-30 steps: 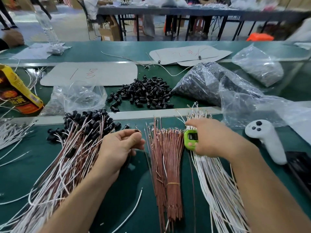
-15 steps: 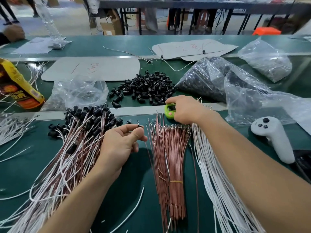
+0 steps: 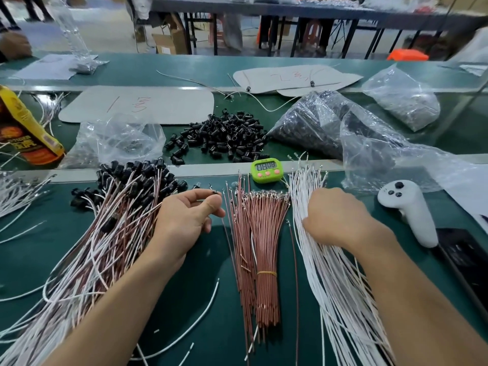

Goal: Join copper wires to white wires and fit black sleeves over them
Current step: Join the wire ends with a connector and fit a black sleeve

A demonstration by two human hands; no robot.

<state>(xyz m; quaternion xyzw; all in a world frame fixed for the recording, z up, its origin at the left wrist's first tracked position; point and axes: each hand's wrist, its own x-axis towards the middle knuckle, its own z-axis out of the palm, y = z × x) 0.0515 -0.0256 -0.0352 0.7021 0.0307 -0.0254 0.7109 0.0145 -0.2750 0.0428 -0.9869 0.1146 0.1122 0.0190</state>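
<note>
Tangle risk: right hand (image 3: 335, 216), grip hidden, may drag several white wires (image 3: 330, 276); left hand (image 3: 184, 220) pinches, we think, a black sleeve (image 3: 216, 193).

timer (image 3: 267, 171): 1 | controller (image 3: 408, 210): 1 | banded copper wire bundle (image 3: 264, 247): 1 | orange packet (image 3: 23, 128): 1

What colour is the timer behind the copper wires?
The timer is lime green with pink buttons, clearest in the head view.

We look across a green desk (image 3: 203, 262) to a pale floor (image 3: 111, 30), cardboard boxes (image 3: 171, 42) and a long dark table (image 3: 290, 8) on metal legs.
</note>
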